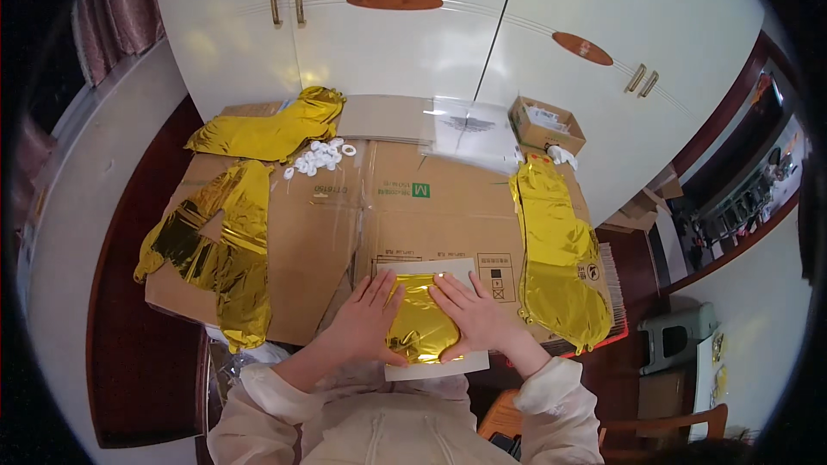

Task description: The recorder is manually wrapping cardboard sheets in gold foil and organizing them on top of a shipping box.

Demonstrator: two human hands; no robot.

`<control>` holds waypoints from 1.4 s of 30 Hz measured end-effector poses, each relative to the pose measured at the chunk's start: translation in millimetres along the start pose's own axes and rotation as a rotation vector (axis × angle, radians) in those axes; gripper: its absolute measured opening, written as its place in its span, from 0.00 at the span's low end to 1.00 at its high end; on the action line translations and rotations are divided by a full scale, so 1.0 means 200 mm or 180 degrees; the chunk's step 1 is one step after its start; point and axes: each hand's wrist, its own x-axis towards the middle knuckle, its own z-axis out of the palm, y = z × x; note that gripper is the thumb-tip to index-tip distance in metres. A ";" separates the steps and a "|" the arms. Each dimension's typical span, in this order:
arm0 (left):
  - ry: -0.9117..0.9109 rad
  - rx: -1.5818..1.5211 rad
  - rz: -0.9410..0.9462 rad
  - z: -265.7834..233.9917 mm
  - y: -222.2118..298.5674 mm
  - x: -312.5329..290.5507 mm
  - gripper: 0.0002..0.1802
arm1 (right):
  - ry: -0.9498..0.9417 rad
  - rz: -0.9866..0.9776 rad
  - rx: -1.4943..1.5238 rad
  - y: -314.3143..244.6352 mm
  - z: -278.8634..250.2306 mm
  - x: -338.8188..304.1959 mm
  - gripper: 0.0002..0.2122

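A folded gold foil balloon [420, 319] lies on a pale rectangular card [444, 368] at the near edge of the cardboard-covered table. My left hand [360, 325] rests flat along the foil's left side, fingers stretched forward and thumb pointing inward. My right hand [479, 320] presses on the right side of the same foil, its fingers spread over the foil and card. Neither hand grips anything. More flat gold foil balloons lie around: one at the far left [276, 127], one with a triangular gap at the left [239, 245], and some stacked at the right [556, 250].
Several small white rings [317, 158] are heaped on the cardboard [314, 232]. Clear plastic sleeves [472, 131] lie at the back, beside a small open carton [545, 124] holding white items. Behind the table stands a white cabinet [388, 56]. A wooden chair [680, 424] is at lower right.
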 end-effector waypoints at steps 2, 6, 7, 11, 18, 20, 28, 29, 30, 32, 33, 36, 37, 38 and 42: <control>0.0034 -0.0029 0.0017 0.01 0.00 0.00 0.70 | -0.0059 -0.0002 0.0006 0.00 -0.01 0.00 0.58; 0.0155 -0.0142 0.0045 0.02 -0.01 -0.01 0.70 | -0.0076 -0.0039 -0.0035 0.01 0.00 0.00 0.58; 0.0235 -0.0130 0.0039 0.03 -0.01 -0.02 0.68 | -0.0064 -0.0036 -0.0024 0.01 0.00 0.00 0.58; 0.0400 -0.0076 0.0242 0.02 0.03 -0.07 0.55 | 0.0019 -0.0025 0.0002 0.01 0.01 0.00 0.58; 0.0656 -0.0242 0.1188 0.08 0.00 0.14 0.45 | -0.0016 -0.0076 0.0253 0.03 0.00 0.00 0.59; 0.0775 -0.0451 0.1341 0.04 -0.03 0.23 0.46 | 0.0002 0.0008 0.0460 0.03 0.01 -0.01 0.58; 0.0574 -0.0087 0.1435 0.02 0.00 0.24 0.47 | 0.1055 0.0319 0.0907 -0.04 0.02 -0.12 0.42; 0.0518 0.0061 0.1462 0.02 0.00 0.25 0.46 | 0.1269 0.0321 0.0685 -0.09 0.07 -0.18 0.37; 0.0552 0.0000 0.1458 0.03 0.00 0.25 0.45 | 0.1473 0.0303 0.0467 -0.15 0.12 -0.24 0.32; 0.0599 -0.0139 0.1444 0.05 0.00 0.25 0.44 | 0.1792 0.0323 0.0019 -0.33 0.15 -0.33 0.20; 0.0606 -0.0132 0.1440 0.05 0.00 0.25 0.44 | 0.1863 0.0310 -0.0212 -0.40 0.19 -0.38 0.19; 0.0639 -0.0134 0.1453 0.03 0.01 0.25 0.43 | 0.2003 0.0549 -0.0454 -0.52 0.28 -0.43 0.18; 0.0649 -0.0150 0.1453 0.02 0.01 0.25 0.43 | 0.2040 0.0669 -0.0458 -0.54 0.30 -0.43 0.19; 0.0659 -0.0166 0.1451 0.03 0.01 0.25 0.43 | 0.2049 0.0761 -0.0463 -0.55 0.31 -0.42 0.18; 0.0713 -0.0143 0.1486 0.02 0.01 0.25 0.43 | 0.2083 0.0937 -0.0547 -0.56 0.31 -0.39 0.18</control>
